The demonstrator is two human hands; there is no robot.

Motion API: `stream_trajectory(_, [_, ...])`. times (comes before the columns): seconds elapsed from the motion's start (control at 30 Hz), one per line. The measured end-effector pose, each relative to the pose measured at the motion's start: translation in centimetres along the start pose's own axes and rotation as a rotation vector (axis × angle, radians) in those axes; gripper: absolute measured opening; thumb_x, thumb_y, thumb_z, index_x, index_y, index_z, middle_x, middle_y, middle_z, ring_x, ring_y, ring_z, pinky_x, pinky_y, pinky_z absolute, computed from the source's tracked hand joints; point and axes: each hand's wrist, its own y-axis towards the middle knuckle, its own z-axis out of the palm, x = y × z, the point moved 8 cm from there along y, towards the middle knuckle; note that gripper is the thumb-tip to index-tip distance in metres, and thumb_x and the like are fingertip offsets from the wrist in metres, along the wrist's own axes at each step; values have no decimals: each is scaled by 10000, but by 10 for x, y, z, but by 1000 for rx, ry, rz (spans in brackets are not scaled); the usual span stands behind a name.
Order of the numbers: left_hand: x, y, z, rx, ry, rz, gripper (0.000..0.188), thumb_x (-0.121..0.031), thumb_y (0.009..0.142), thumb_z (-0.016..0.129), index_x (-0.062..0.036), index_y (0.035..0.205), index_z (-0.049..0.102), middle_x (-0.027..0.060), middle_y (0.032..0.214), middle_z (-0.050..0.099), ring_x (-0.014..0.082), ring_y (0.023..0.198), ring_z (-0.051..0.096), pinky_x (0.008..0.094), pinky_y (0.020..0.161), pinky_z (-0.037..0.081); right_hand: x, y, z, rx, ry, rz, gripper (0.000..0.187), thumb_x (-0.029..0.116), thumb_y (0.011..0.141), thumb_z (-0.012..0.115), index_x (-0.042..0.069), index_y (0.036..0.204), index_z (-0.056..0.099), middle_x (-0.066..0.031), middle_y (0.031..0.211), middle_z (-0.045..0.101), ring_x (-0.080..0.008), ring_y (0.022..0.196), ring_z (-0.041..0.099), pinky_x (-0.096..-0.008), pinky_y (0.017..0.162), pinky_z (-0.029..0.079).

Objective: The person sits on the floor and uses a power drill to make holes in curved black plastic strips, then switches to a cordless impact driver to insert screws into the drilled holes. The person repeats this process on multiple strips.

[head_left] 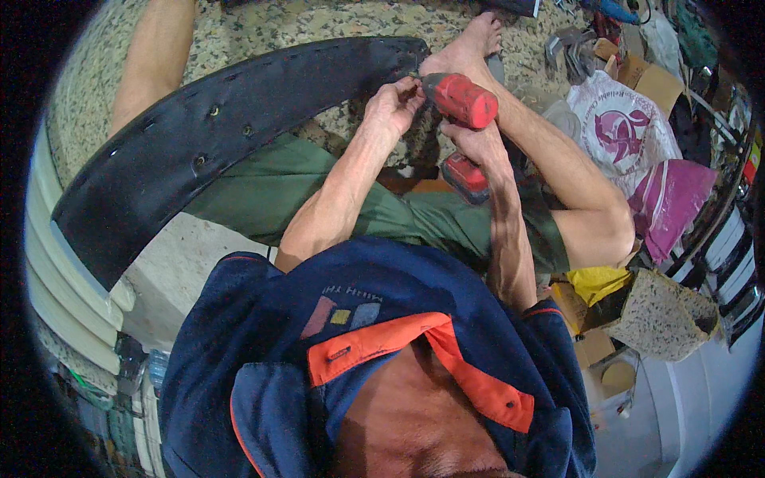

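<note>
Red drill (470, 102) is being gripped by right hand (477, 145), seemingly being aligned near right end of black panel (263, 95); left hand (389, 110) is being curled alongside, any grip unclear; steadiness is being required next

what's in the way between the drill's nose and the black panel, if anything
The left hand: its fingers are right at the nose of the red drill, by the right end of the black panel. Nothing else visible intervenes; whether they touch is unclear.

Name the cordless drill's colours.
The cordless drill is red and black; the head view shows it best.
</note>
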Motion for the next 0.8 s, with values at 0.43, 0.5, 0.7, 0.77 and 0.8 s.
stream_trajectory(0.43, [-5,1,-1,6,14,5,176,-17,985,502,80,1103,587,173,1000,598,278,850,619,399,715,599,1,13,8,-22,10,9,556,95,748,729,100,1297,637,-139,1171,711,-267,1160,654,-386,1006,501])
stream_trajectory(0.5, [-6,2,-4,9,121,4,225,-29,978,481,75,1143,592,174,1059,603,297,920,624,430,794,593,0,16,11,-9,26,10,559,96,744,728,101,1295,637,-142,1180,708,-279,1171,648,-393,1014,497])
stream_trajectory(0.7, [-4,11,-8,40,226,-12,206,-63,975,483,36,1111,601,163,1023,632,304,869,641,454,768,576,-2,27,18,13,-124,3,550,97,729,728,81,1271,638,-154,1174,703,-295,1156,649,-401,1002,500])
stream_trajectory(0.77, [-2,14,-7,53,228,-28,182,-85,992,468,8,1082,597,153,950,633,301,799,641,443,701,568,-6,28,20,14,-118,33,544,98,724,734,75,1259,640,-160,1166,702,-305,1148,649,-404,993,503])
stream_trajectory(0.8, [-1,16,-7,52,231,-35,183,-92,998,460,5,1075,594,154,940,631,299,787,642,441,695,567,-3,28,20,5,-112,-12,542,95,723,737,72,1256,641,-155,1162,703,-299,1147,649,-405,990,504])
